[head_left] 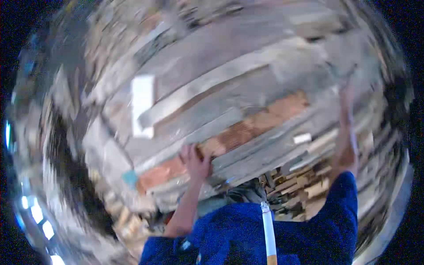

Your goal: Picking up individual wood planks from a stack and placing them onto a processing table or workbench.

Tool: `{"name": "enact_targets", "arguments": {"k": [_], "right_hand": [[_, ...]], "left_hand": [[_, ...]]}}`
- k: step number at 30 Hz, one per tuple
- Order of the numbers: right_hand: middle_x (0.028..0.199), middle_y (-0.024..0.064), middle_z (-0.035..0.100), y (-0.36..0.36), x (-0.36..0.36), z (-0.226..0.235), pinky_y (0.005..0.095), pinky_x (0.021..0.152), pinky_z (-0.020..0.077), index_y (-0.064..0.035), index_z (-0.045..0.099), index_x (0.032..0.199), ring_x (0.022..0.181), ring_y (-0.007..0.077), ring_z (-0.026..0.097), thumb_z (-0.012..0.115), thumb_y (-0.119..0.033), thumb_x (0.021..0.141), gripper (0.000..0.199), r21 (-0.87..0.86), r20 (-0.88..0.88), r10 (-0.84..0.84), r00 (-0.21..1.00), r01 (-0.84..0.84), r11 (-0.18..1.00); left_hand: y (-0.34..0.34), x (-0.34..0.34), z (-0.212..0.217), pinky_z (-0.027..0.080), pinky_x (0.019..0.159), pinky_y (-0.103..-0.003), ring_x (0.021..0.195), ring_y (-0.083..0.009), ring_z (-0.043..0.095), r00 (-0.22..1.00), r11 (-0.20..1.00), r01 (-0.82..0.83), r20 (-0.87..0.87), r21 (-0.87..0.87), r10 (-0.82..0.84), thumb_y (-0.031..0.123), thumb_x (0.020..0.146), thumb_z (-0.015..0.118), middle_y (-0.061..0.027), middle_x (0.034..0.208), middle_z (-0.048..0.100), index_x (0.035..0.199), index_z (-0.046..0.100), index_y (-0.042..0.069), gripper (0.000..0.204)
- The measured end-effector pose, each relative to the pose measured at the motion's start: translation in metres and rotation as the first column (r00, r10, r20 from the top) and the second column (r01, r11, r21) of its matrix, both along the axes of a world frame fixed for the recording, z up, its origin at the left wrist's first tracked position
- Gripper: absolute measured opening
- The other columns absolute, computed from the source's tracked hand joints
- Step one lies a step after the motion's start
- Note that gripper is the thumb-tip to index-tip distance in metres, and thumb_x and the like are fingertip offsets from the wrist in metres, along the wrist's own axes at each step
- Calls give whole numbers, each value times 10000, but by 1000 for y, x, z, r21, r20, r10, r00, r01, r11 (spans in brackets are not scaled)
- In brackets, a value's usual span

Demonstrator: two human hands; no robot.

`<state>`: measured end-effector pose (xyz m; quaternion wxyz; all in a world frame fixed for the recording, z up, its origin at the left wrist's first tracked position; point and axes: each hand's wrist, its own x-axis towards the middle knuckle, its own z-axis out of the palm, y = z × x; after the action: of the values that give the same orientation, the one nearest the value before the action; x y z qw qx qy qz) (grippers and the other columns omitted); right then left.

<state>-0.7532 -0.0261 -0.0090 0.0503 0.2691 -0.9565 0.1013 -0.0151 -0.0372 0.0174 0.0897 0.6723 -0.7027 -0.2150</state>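
A long reddish-brown strip [234, 134], which looks like wood, lies slantwise across a greyish work surface [247, 106]. My left hand [196, 162] rests on this strip left of its middle, fingers apart over its upper face. Off to the right, my right arm reaches forward past the strip's far end. Motion smears my right hand [346, 92], so its fingers and anything in them cannot be made out. Near the strip's left end is a small teal patch [130, 177].
A white rectangular piece [142, 106] lies beyond the strip, beside a long pale plank [212, 84]. A small white block [302, 138] is at right. Many wood offcuts [296, 187] are heaped close to my body. A cigarette [268, 234] juts into view at the bottom.
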Motion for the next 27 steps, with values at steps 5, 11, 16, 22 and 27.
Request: {"name": "enact_targets", "arguments": {"k": [5,11,16,22,27], "right_hand": [[1105,142,537,-57,102,15,455,884,386,-19,565,1223,1028,313,477,615,-328,984,394,-52,-42,254,966,-256,965],[1374,221,531,-75,403,47,501,1090,371,-30,513,1394,1311,388,465,628,-290,976,505,-171,380,668,640,-661,731],[1435,242,518,-76,532,29,508,1158,329,-13,572,1357,1358,422,449,646,-324,955,514,-162,249,848,467,-843,512],[1486,213,487,-35,510,-94,564,1128,331,-59,502,1448,1350,439,461,539,-471,1004,608,112,48,879,475,-877,468],[1546,132,452,-45,518,-110,559,1156,314,-74,508,1450,1456,356,374,491,-510,1023,611,40,-408,798,444,-864,501]], "left_hand": [[-16,3,8,125,1220,-599,1469,-389,285,998,998,-53,-15,42,53,556,894,655,-211,1482,428,1427,478,75,739],[13,5,1,182,1200,-591,1450,-425,304,991,992,-110,-87,-62,105,579,900,639,-219,1504,391,1396,504,60,730],[-4,83,62,382,1083,-519,1316,-447,445,868,869,-491,-53,55,494,444,882,693,-261,1391,476,1348,534,41,637],[84,274,77,474,967,-524,1118,-433,571,453,510,-819,251,-264,856,324,903,625,-234,1175,599,1283,598,68,459],[115,322,28,504,923,-531,1080,-445,589,522,561,-821,261,-102,812,298,843,681,-244,1174,608,1229,553,25,490]]}}
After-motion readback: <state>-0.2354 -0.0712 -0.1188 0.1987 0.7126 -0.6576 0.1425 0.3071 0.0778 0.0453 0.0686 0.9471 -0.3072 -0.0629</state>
